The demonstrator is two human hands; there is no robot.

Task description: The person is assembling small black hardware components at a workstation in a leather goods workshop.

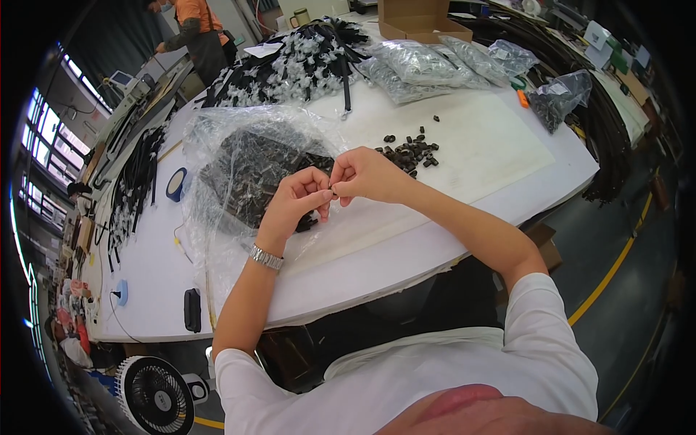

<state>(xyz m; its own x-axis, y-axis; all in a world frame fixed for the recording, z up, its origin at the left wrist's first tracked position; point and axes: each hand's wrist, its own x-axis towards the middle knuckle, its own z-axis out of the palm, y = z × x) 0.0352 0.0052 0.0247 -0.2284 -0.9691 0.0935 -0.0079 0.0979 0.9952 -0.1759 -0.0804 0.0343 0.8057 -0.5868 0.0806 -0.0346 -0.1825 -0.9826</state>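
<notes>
My left hand (296, 201), with a metal-band watch (267, 258) on its wrist, and my right hand (368, 175) meet fingertip to fingertip over the table. Both are closed in a pinch on one small dark piece (334, 194), mostly covered by the fingers. Behind my left hand lies a large clear plastic bag (250, 163) full of dark little parts; some show at its mouth beside the fingers. Just beyond my right hand is a loose pile of small dark brown pieces (409, 154), with a few scattered apart from it.
On the white table (464, 210) are a blue-edged tape roll (175, 185), a black case (192, 310), black straps (308, 61) with whitish wrapping, filled clear bags (420, 64) and an open cardboard box (415, 20). A fan (156, 397) stands lower left. Far left, a person in orange (194, 32) works.
</notes>
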